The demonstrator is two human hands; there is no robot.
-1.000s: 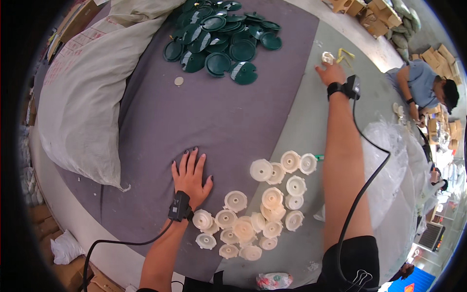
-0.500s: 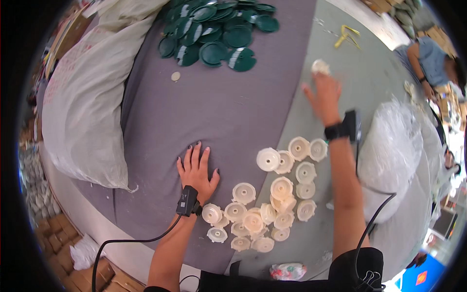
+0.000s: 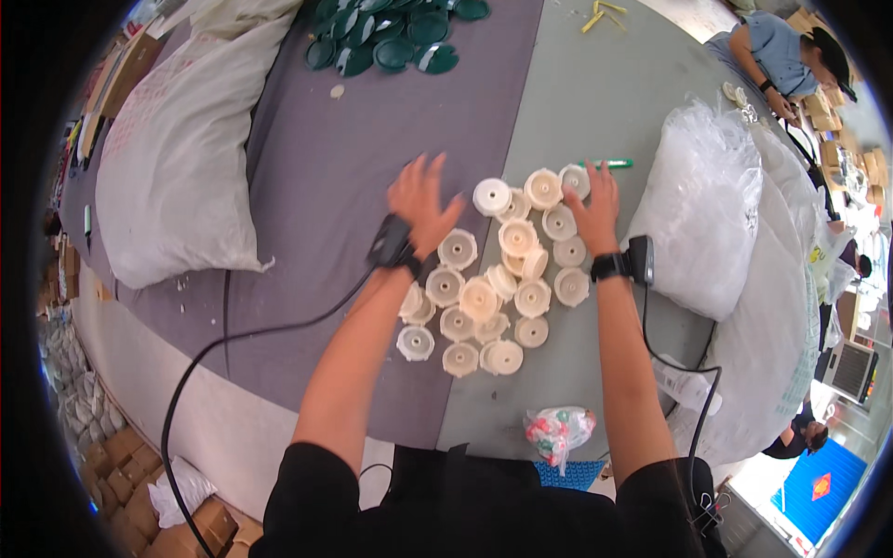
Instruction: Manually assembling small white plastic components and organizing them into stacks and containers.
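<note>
Cream round caps (image 3: 502, 279) clustered mid-tabletop (image 3: 595, 102), flat, cluster's long axis running near to far. Left hand (image 3: 420, 197) blurred, fingers spread, grip released, at cluster's left edge. Right hand (image 3: 593, 206) flat, released, touching far-right caps.

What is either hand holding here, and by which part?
Nothing is held. The left hand is spread open, blurred; the right hand lies flat beside the cream discs.

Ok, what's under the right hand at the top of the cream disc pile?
The right hand lies flat over the far edge of the cream discs, beside a green pen. Whatever sits beneath the palm is covered.
</note>
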